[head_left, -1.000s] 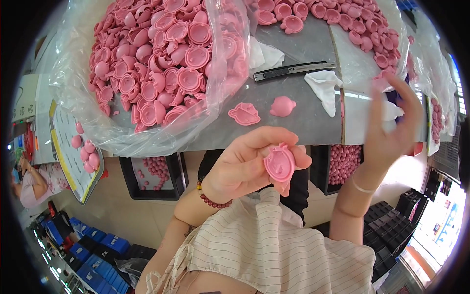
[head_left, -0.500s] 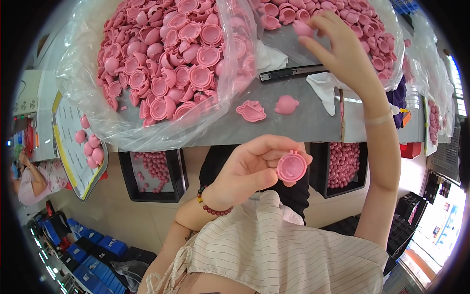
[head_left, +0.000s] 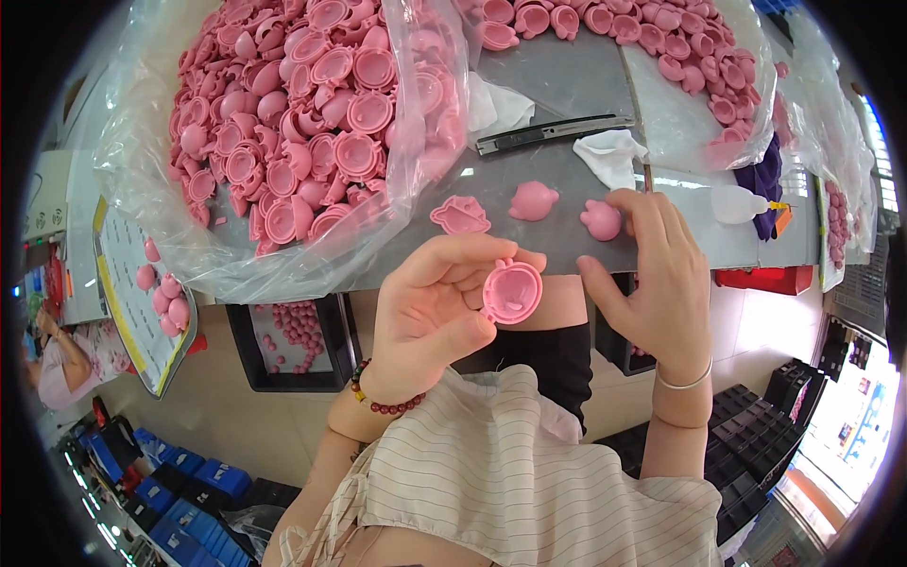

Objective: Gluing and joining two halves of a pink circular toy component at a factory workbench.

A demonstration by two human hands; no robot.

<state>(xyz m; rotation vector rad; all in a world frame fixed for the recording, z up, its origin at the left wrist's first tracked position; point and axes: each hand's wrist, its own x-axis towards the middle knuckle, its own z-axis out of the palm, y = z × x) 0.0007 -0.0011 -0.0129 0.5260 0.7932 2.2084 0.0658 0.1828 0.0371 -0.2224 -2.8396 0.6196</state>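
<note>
My left hand (head_left: 425, 312) pinches a round pink plastic half-shell (head_left: 513, 291) between thumb and fingers, its hollow side facing up. On the grey table, a pink rounded piece with small knobs (head_left: 601, 219) sits by the fingertips of my right hand (head_left: 652, 269). The thumb and fingers of that hand are spread apart, and the index finger seems to touch the piece. To its left on the table lie a similar pink domed piece (head_left: 534, 201) and a flatter pink piece (head_left: 460, 215) with its inner side up.
A clear plastic bag (head_left: 283, 274) full of pink shells (head_left: 283, 113) stands at the left. More shells (head_left: 652, 38) lie at the far right. Behind the loose pieces are a black cutter (head_left: 553, 134) and white cloth (head_left: 609, 156). A black tray (head_left: 302, 378) is below the table edge.
My right hand has come nearer from the far pile, and the pink piece it held is now on the table with the fingers apart. My left hand has shifted left with its half-shell.
</note>
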